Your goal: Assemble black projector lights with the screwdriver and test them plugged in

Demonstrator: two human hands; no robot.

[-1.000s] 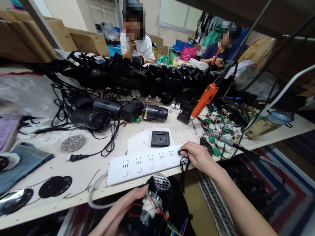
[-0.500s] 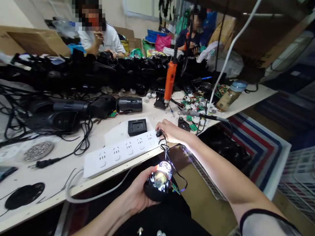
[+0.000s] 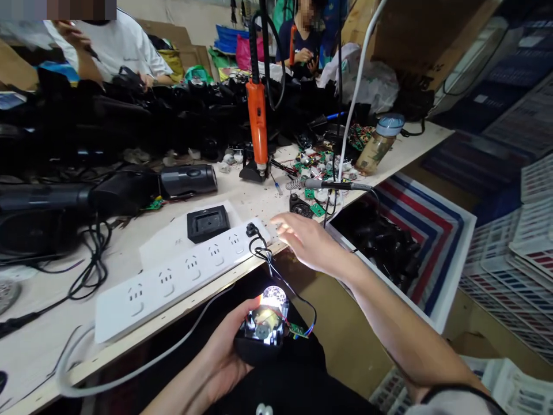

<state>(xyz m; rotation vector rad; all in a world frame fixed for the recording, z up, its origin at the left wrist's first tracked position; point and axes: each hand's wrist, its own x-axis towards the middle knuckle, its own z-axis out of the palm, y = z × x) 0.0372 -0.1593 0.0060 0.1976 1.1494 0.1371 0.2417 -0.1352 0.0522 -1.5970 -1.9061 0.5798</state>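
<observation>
My left hand (image 3: 227, 351) grips a small lamp unit (image 3: 263, 331) with a black housing, low in front of the table edge. Its patterned dome (image 3: 274, 295) glows bright white. A little green circuit board (image 3: 298, 329) dangles from thin wires at its right side. A black cord (image 3: 298, 291) runs up to a plug (image 3: 252, 230) seated in the end socket of a white power strip (image 3: 173, 288). Just right of that plug, my right hand (image 3: 311, 241) hovers by the table edge, apart from it, fingers stretched out and holding nothing.
An orange electric screwdriver (image 3: 258, 124) hangs over the table. A soldering iron (image 3: 324, 184) lies near loose circuit boards and a bottle (image 3: 380, 144). A square black holder (image 3: 208, 223) sits behind the strip. Black parts fill the back; two people work beyond.
My right hand has let go of the plug and drawn back to the right. The plug stays in the strip. The lamp remains lit in my left hand; the view has turned rightward.
</observation>
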